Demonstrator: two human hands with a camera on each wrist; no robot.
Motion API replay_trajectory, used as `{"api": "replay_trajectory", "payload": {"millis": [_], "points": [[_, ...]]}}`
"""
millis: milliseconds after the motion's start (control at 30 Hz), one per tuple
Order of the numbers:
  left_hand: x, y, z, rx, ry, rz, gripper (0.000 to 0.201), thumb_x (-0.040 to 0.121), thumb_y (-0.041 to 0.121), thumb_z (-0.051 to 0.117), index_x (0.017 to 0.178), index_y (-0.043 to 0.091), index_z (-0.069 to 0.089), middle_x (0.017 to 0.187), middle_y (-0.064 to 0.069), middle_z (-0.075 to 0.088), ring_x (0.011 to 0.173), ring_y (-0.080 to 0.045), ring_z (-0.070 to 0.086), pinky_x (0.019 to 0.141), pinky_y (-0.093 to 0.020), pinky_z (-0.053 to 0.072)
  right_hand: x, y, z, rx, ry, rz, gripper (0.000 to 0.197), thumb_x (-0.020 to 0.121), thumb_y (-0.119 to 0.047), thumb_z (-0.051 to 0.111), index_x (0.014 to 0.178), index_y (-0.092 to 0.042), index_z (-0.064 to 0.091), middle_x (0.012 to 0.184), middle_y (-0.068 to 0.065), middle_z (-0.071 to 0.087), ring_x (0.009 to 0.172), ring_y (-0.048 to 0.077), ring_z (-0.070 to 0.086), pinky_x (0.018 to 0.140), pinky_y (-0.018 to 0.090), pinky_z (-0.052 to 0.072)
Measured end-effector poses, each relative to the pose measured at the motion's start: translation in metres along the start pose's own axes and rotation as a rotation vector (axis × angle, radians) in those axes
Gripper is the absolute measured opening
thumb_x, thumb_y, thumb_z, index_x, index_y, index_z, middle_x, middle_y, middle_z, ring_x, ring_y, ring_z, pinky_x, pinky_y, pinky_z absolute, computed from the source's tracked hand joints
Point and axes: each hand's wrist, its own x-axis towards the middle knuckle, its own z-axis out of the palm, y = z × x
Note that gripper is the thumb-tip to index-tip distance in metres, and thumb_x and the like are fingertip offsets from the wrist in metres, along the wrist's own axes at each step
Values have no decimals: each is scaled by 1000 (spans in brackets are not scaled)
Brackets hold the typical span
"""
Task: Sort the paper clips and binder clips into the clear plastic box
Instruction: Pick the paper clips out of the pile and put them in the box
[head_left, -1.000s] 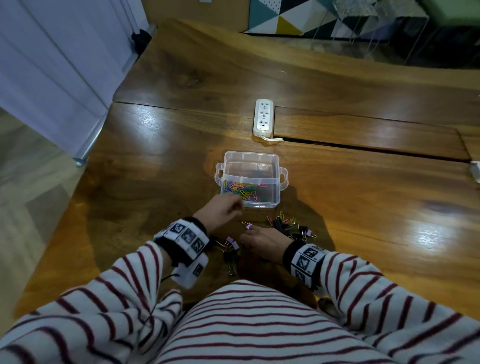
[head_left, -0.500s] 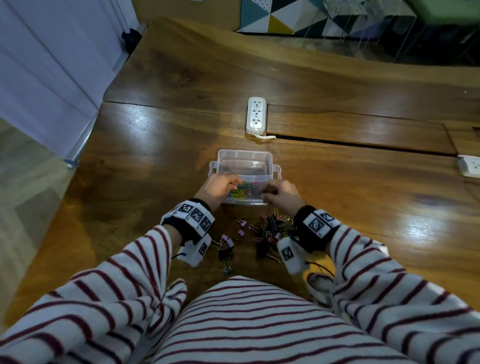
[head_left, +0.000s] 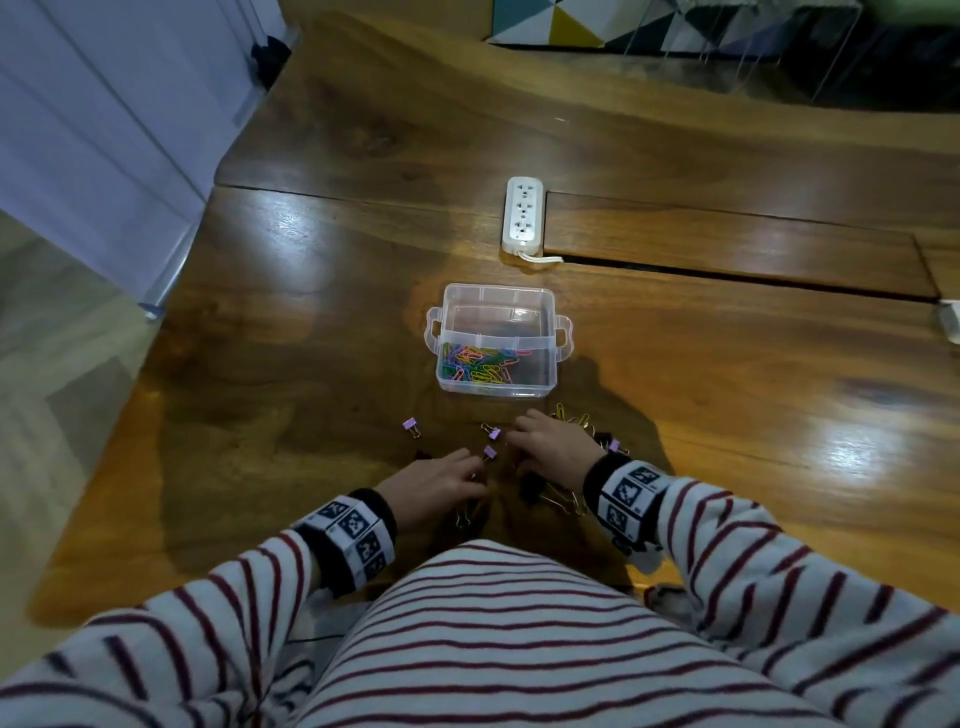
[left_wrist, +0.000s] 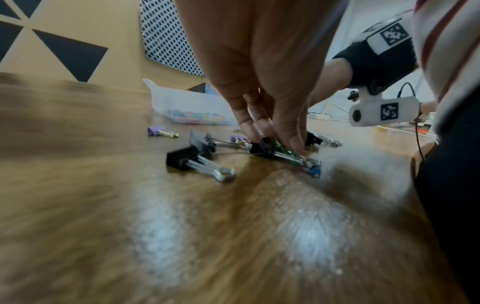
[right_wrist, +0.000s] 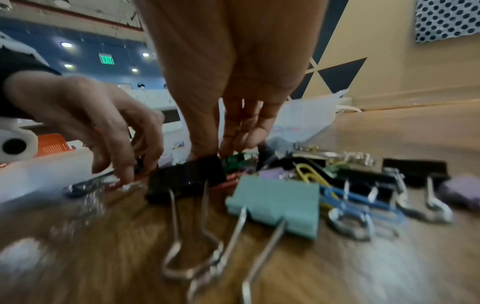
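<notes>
The clear plastic box (head_left: 497, 301) stands on the wooden table, with coloured paper clips (head_left: 475, 364) in its near compartment and the far one bare. Loose binder clips and paper clips lie between the box and my body. My left hand (head_left: 475, 467) is down on the table, and its thumb and fingers (left_wrist: 270, 139) pinch a few paper clips (left_wrist: 283, 151) beside a black binder clip (left_wrist: 184, 158). My right hand (head_left: 519, 431) reaches straight-fingered into the pile, fingertips (right_wrist: 249, 142) touching clips behind a black binder clip (right_wrist: 187, 176). A teal binder clip (right_wrist: 275, 203) lies beside it.
A white power strip (head_left: 522, 215) lies beyond the box, by a long slot in the table. Small purple binder clips (head_left: 411, 426) sit left of my hands. The table's left edge drops off to the floor. Another white object (head_left: 950, 322) shows at the right edge.
Both hands have pulled back from the box's near compartment to the loose clips close to my body. The box stays put.
</notes>
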Motion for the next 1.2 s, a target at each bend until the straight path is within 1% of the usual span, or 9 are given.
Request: {"api": "replay_trajectory", "payload": {"millis": [67,200,367,467,700,800,967,1100,1200], "points": [[4,-1,6,67,45,37,41,70,5,71,106,20,60,103,-6,63,88,-16,54,52,-23,50,0,1,4,-21,11,-12,37,87,-17,56,121,-7,49,122,11,50,113,26,42,89,36,41],[10,-3,7,115,26,5,31,70,9,72,99,15,64,99,-8,63,85,-21,57,54,-26,49,1,3,10,-56,63,-57,30,87,-12,55,115,-4,53,117,13,53,109,28,45,85,37,44],[15,-1,-3,170,-85,-7,19,82,8,58,101,3,59,107,-17,57,97,-31,51,71,-39,49,2,6,11,-77,45,-103,30,88,-16,54,114,-2,53,116,13,54,108,27,44,86,37,43],[18,-3,-5,155,-156,-25,23,89,15,52,108,3,56,115,-15,53,103,-29,46,82,-38,42,0,8,9,-23,50,-131,28,88,-18,55,112,-4,53,114,12,56,106,26,46,84,35,43],[16,-11,-27,-258,-72,-309,13,90,15,52,100,10,59,104,-10,57,97,-22,51,84,-35,43,-6,16,6,590,213,147,20,86,-8,58,106,-7,56,104,9,64,94,19,60,86,31,51],[10,-14,-31,-306,-44,-330,17,90,12,50,105,13,60,106,-6,59,96,-15,49,86,-31,44,-6,23,4,870,221,245,22,89,-1,51,108,-9,58,90,-1,62,75,10,61,67,19,52],[6,-6,-28,-267,45,-234,22,92,9,48,108,10,61,113,-9,58,105,-20,52,86,-24,41,-10,32,2,1246,171,413,16,94,-7,44,86,-13,55,73,5,57,53,9,54,44,18,47],[8,15,-9,-161,-44,-146,26,90,13,52,114,11,59,123,-9,50,112,-20,48,97,-23,40,-17,33,5,1095,109,439,11,90,-23,55,80,-18,55,77,1,62,57,9,55,51,14,44],[4,18,5,-74,-99,-128,28,92,14,49,118,8,55,126,-11,48,115,-21,45,99,-31,42,-22,33,8,1034,104,445,8,88,-21,57,81,-21,56,84,0,64,67,12,57,65,25,49]]}}
